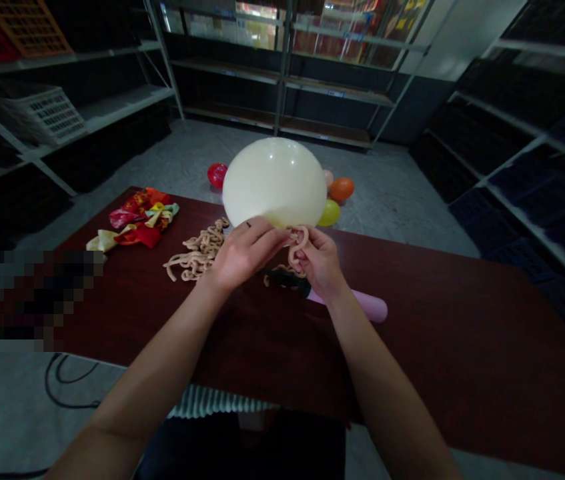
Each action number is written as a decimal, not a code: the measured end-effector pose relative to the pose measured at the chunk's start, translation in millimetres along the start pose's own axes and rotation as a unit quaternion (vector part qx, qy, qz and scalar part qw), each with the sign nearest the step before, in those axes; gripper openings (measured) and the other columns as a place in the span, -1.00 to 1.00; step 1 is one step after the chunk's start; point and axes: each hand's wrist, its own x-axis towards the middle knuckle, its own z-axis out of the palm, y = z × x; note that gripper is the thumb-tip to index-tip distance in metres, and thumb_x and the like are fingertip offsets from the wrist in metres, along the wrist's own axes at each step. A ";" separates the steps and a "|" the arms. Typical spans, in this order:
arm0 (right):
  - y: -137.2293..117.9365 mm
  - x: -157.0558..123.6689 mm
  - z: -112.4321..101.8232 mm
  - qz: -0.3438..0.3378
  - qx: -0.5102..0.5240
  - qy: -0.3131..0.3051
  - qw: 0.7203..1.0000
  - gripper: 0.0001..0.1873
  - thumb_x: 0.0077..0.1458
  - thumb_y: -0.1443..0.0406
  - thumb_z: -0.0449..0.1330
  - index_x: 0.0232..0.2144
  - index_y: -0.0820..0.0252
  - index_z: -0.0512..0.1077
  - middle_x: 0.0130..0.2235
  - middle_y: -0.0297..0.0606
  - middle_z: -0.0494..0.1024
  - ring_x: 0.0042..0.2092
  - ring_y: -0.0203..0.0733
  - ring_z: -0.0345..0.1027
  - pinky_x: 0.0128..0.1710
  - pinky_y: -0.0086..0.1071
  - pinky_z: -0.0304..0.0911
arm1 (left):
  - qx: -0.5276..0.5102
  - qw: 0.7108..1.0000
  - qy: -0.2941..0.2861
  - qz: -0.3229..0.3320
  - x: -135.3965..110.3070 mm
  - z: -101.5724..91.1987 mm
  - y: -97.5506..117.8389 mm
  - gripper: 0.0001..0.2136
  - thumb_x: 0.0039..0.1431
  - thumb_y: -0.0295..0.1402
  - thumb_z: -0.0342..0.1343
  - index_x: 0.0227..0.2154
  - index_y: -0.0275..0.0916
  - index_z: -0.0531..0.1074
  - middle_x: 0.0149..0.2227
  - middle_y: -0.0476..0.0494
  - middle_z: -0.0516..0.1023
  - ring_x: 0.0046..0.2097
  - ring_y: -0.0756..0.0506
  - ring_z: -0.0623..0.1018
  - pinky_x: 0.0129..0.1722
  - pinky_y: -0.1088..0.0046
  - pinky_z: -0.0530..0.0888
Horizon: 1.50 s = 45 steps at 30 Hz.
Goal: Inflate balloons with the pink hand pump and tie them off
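A large pale cream balloon (275,180), inflated, stands at the far edge of the table, just beyond my hands. My left hand (249,250) is closed at the balloon's near side, its fingertips meeting those of the other hand; what they pinch is hidden. My right hand (322,260) grips a looped beige cord (298,243) between thumb and fingers, close under the balloon. More beige cord (199,250) lies in a tangled heap left of my left hand. Beneath my right wrist rests a pink hand pump (369,307) with a black end.
Uninflated coloured balloons (139,217) are piled on the left of the dark red table (437,333). Small inflated balloons, including a red one (217,175) and an orange one (342,189), lie on the floor behind. Metal shelves (282,80) line three sides.
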 end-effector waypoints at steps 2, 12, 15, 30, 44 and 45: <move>-0.2 0.3 0.1 0.000 0.005 0.006 1.000 -0.65 0.09 -0.02 0.34 -0.29 0.08 0.43 -0.60 -0.58 0.15 -0.62 -0.42 0.08 -0.69 -0.50 0.09 | -0.040 0.999 0.011 -0.026 1.0 1.7 2.1 -0.92 0.38 -0.40 0.12 -0.18 -0.24 0.50 -0.33 -0.14 0.54 -0.27 -0.06 0.51 -0.30 0.40 0.45; -6.2 -3.4 7.1 -0.039 -0.087 0.011 0.995 -0.65 0.21 -0.05 0.24 -0.22 0.08 0.38 -0.53 -0.52 0.38 -0.61 -0.44 0.23 -0.66 -0.51 0.14 | -0.222 0.934 0.102 -0.262 13.2 8.0 13.9 -0.83 0.30 -0.26 0.22 -0.37 -0.21 0.47 -0.49 0.00 0.41 -0.45 0.01 0.36 -0.43 0.43 0.32; -8.2 -5.6 10.3 -0.073 -0.127 0.038 0.989 -0.70 0.26 0.00 0.20 -0.22 0.08 0.38 -0.49 -0.48 0.45 -0.62 -0.45 0.23 -0.65 -0.51 0.15 | -0.300 0.897 0.083 -0.314 14.1 8.8 9.8 -0.80 0.29 -0.21 0.22 -0.36 -0.21 0.44 -0.48 0.01 0.41 -0.45 0.01 0.37 -0.44 0.46 0.34; 7.8 -15.7 12.7 -0.227 -0.358 0.120 0.898 -0.85 0.35 0.22 0.09 -0.20 0.09 0.46 -0.42 -0.44 0.54 -0.53 -0.42 0.37 -0.47 -0.48 0.28 | -0.380 0.827 0.035 -0.413 10.0 14.8 -6.2 -0.78 0.29 -0.20 0.19 -0.38 -0.22 0.39 -0.47 0.01 0.38 -0.45 0.03 0.36 -0.45 0.49 0.36; 5.4 -13.8 20.8 -0.135 -0.244 0.165 0.946 -0.82 0.17 0.19 0.29 -0.19 0.09 0.50 -0.43 -0.45 0.59 -0.55 -0.37 0.43 -0.51 -0.47 0.38 | -0.425 0.813 0.032 -0.397 15.4 10.6 3.3 -0.82 0.27 -0.21 0.21 -0.29 -0.22 0.45 -0.38 -0.04 0.45 -0.35 0.00 0.42 -0.31 0.50 0.40; 4.5 -14.1 22.1 -0.129 -0.231 0.176 0.948 -0.81 0.15 0.18 0.31 -0.20 0.09 0.50 -0.43 -0.45 0.60 -0.55 -0.36 0.42 -0.52 -0.47 0.37 | -0.424 0.815 0.028 -0.394 15.2 12.1 5.1 -0.82 0.27 -0.21 0.21 -0.28 -0.22 0.45 -0.38 -0.04 0.45 -0.35 0.00 0.42 -0.32 0.50 0.40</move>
